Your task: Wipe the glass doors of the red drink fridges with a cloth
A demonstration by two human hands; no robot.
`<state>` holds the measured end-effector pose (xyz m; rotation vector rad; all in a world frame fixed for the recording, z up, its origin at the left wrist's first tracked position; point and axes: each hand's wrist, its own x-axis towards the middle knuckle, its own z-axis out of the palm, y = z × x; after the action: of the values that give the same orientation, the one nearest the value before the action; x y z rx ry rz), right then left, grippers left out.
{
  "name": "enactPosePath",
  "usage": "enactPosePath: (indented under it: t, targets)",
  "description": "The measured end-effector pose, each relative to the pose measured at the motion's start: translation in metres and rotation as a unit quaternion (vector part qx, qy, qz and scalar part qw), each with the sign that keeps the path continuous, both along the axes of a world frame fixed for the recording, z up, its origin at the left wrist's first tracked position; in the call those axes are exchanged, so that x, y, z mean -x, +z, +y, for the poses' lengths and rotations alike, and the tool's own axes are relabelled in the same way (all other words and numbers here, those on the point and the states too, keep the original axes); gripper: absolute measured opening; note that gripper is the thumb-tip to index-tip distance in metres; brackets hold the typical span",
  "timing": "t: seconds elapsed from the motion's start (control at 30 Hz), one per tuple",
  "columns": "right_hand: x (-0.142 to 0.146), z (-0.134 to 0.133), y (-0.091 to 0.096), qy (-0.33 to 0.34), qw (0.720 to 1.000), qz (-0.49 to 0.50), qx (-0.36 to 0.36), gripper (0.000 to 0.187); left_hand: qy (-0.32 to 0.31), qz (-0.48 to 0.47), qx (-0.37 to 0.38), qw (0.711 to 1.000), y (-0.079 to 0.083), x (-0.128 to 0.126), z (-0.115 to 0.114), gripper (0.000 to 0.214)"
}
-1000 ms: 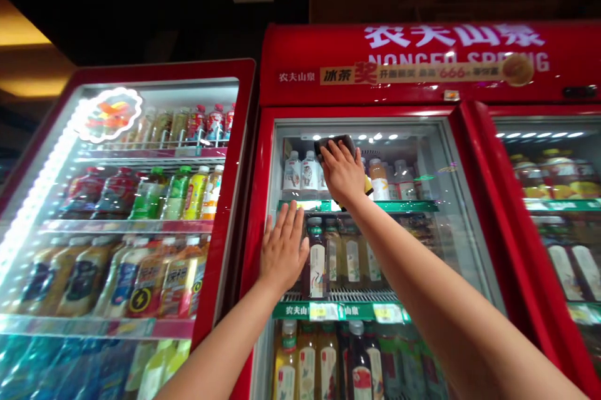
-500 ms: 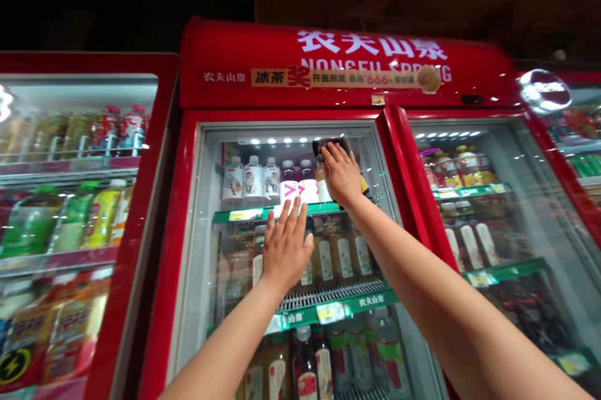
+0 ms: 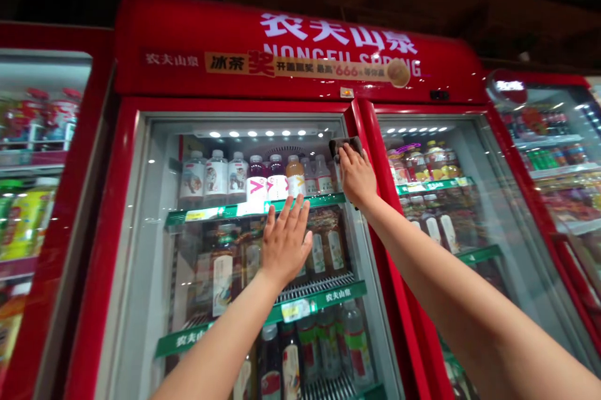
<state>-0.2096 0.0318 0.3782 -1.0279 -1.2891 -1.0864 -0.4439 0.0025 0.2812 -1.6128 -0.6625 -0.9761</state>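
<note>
I face a red drinks fridge with a glass door. My left hand lies flat on the glass, fingers stretched out, in front of the second shelf. My right hand presses a dark cloth against the top right corner of the same glass, next to the red door frame. Behind the glass, a green-edged shelf carries white, purple and orange bottles.
A second glass door of the same fridge stands to the right, with bottles on green shelves. Another red fridge stands at the left and one more at the far right. The fridge's red sign runs overhead.
My right hand has slid the cloth rightward across the top of the glass, from above the white bottles to the door's right corner. My left hand stayed flat but shifted right along the glass.
</note>
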Motion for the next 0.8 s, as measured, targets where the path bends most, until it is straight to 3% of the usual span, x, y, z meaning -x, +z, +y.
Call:
enactPosePath:
  t: [0.3,0.5,0.57,0.67,0.8]
  targets:
    - [0.009,-0.011,-0.069,-0.012,0.999,0.009,0.030,0.057,-0.004,0.003,0.021,1.000,-0.015,-0.004,0.000,0.081]
    - [0.018,-0.017,-0.136,0.004,0.997,0.029,0.068,0.060,0.011,0.038,0.032,0.999,-0.030,0.027,-0.008,0.081]
    - [0.020,-0.019,-0.148,0.000,0.997,0.027,0.072,0.059,0.012,0.033,0.035,0.999,-0.034,0.043,-0.012,0.080]
    - [0.020,-0.018,-0.137,-0.014,0.997,0.021,0.066,0.056,0.011,0.020,0.035,0.999,-0.036,0.068,-0.018,0.078]
    - [0.016,-0.010,-0.075,-0.017,0.999,0.034,0.037,0.054,0.022,0.007,0.026,0.999,-0.033,0.098,-0.018,0.075]
